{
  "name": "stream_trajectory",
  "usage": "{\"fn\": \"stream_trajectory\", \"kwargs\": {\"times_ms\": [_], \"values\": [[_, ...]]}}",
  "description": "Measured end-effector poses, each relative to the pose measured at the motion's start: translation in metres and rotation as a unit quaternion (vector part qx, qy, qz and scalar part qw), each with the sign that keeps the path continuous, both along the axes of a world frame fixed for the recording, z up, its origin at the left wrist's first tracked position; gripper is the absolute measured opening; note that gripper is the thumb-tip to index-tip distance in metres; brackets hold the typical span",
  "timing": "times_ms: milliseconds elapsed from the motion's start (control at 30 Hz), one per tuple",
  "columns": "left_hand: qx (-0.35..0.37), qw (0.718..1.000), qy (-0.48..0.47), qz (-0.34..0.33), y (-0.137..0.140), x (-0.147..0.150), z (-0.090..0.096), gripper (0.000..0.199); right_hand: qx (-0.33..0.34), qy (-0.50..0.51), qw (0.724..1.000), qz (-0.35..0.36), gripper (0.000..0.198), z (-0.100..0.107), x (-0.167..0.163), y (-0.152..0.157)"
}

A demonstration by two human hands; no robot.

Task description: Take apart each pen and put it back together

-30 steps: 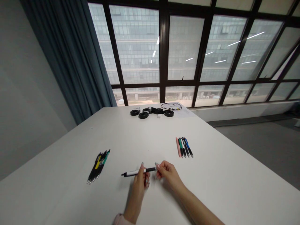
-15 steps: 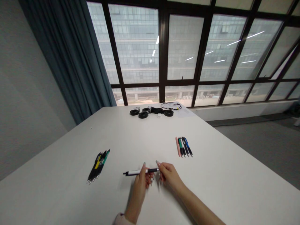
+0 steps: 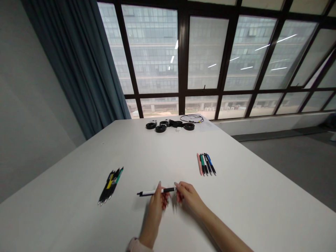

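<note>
A white and black pen (image 3: 148, 193) lies level in the air just above the table, its dark end pointing left. My left hand (image 3: 156, 204) pinches it near the middle, thumb on top. At the pen's right end, my right hand (image 3: 189, 196) has its thumb and fingers closed around the silvery tip, which is mostly hidden. To the left lies a bundle of black, yellow and green pens (image 3: 110, 185). A row of pens (image 3: 206, 164) in pink, green, white, black and blue lies side by side to the right, beyond my right hand.
The white table (image 3: 157, 154) stretches away toward the windows. At its far end sit several black rolls (image 3: 160, 129), small white pieces (image 3: 178, 129) and a coiled black cable (image 3: 191, 119). A blue curtain (image 3: 78, 70) hangs at the left.
Both hands and the pen have shifted very slightly to the left. The grip on the pen looks the same, and the other pens have not moved.
</note>
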State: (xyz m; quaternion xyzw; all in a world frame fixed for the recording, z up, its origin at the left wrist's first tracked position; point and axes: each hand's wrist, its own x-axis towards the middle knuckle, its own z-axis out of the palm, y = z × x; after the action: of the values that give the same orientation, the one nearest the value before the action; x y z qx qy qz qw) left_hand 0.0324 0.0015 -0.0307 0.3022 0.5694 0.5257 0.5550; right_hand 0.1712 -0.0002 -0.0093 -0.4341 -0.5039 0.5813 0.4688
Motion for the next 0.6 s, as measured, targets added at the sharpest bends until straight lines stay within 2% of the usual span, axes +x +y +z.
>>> {"fn": "stream_trajectory", "kwargs": {"times_ms": [367,600], "values": [[0.005,1.0,0.018,0.016,0.002,-0.001,-0.012,0.067,0.015,0.002,1.0,-0.021,0.064,0.001,0.002,0.001],[0.014,1.0,0.017,-0.022,0.002,0.0,-0.012,0.064,0.017,-0.056,0.998,0.003,0.075,-0.003,0.001,0.003]]}}
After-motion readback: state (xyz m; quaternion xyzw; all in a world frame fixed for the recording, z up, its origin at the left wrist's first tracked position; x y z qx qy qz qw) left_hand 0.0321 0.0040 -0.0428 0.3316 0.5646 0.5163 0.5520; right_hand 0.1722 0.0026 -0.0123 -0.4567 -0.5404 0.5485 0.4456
